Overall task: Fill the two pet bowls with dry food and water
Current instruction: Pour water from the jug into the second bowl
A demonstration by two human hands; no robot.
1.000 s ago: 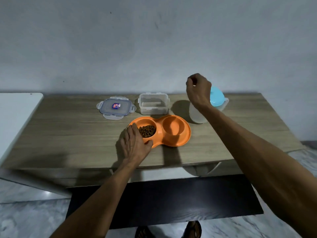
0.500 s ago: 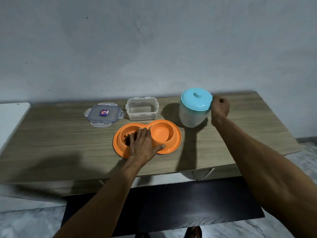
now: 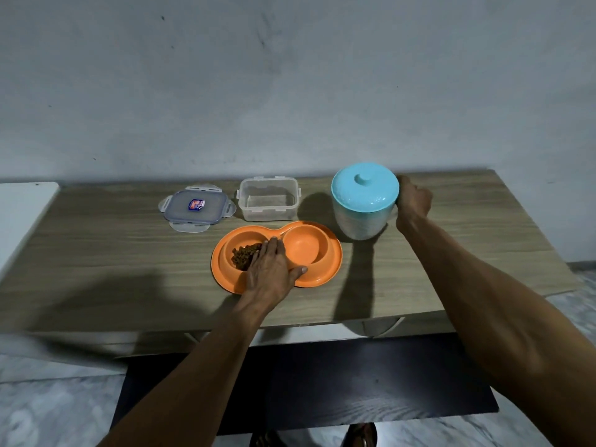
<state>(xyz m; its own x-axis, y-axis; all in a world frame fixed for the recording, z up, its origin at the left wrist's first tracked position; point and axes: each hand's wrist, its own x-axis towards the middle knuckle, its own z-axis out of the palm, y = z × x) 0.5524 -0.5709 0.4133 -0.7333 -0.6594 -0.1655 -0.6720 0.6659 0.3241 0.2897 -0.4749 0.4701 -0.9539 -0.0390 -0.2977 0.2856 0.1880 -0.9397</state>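
An orange double pet bowl (image 3: 329, 269) lies on the wooden table (image 3: 96, 253). Its left cup holds brown dry food (image 3: 243, 254); its right cup looks empty. My left hand (image 3: 269, 269) rests flat on the bowl's front middle, fingers over the left cup's rim. A translucent water jug (image 3: 362, 217) with a turquoise lid (image 3: 364, 187) stands to the right of the bowl. My right hand (image 3: 412, 200) is closed on the jug's handle, which the hand hides.
An empty clear food container (image 3: 269, 201) stands behind the bowl, its lid (image 3: 195, 206) lying flat to the left. A white surface (image 3: 19, 214) adjoins the table's left end. A wall rises right behind the table. A dark mat (image 3: 322, 382) covers the floor below.
My right hand moved from above the jug down to its right side and closed on the handle. My left hand slid from the bowl's left edge onto its middle.
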